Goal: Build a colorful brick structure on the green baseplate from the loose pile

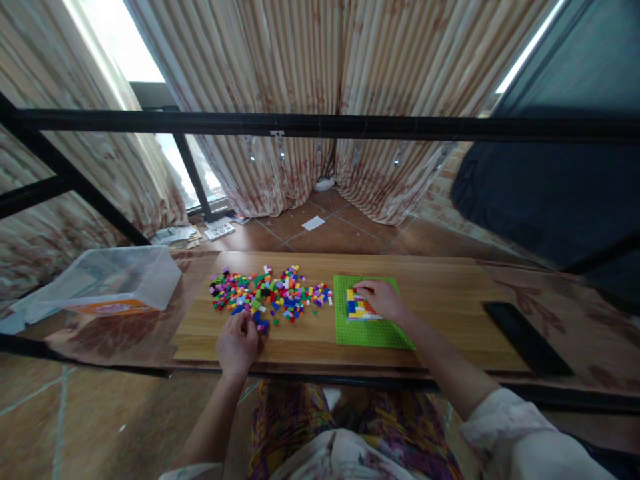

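Loose toy building bricks of many colours lie spread over the left half of the wooden board. At the near edge of this pile is my left hand, its fingers curled together among the bricks; whatever they hold is hidden. A green studded baseplate lies right of the pile. On it is a flat block of joined bricks in yellow, blue, white, red and orange, partly covered by my right hand. The right fingertips are pinched at the block's far edge, and anything between them is too small to make out.
A clear plastic box with an orange label stands left of the wooden board. A black phone-like slab lies at the right end. A black metal bar crosses beyond the table, before striped curtains.
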A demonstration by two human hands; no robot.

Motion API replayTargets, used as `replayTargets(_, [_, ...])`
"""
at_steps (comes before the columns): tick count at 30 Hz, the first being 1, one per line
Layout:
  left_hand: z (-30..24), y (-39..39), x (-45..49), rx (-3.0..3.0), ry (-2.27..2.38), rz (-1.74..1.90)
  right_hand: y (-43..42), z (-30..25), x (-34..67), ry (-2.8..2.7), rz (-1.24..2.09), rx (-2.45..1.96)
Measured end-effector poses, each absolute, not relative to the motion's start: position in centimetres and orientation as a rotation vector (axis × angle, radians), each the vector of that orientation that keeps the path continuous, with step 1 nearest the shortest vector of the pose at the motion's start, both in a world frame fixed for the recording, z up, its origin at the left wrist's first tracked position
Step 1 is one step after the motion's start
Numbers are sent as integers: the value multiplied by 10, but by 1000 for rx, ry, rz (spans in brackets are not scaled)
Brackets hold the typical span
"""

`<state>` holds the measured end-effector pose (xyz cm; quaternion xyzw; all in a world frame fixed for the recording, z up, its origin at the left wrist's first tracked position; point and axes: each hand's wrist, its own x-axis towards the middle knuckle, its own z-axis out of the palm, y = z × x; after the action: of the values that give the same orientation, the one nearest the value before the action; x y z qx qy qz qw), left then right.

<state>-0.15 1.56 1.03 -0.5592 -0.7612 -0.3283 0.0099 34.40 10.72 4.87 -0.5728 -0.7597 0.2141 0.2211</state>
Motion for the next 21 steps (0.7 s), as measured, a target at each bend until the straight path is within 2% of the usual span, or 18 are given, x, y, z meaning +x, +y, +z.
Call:
replayTargets(9, [10,13,1,-1766,-2353,-1098,111,36,354,-2093,594,-1549])
replayTargets(13, [9,12,2,-1782,-2342,-1098,108,43,347,-2165,393,-1564])
replayTargets(16, [9,12,3,-1787,-2365,-1079,100,52,322,-2208,221,-1452])
replayTargets(21, [10,10,5,-1800,-2398,-1063,87,60,247,-2340,343,-1207])
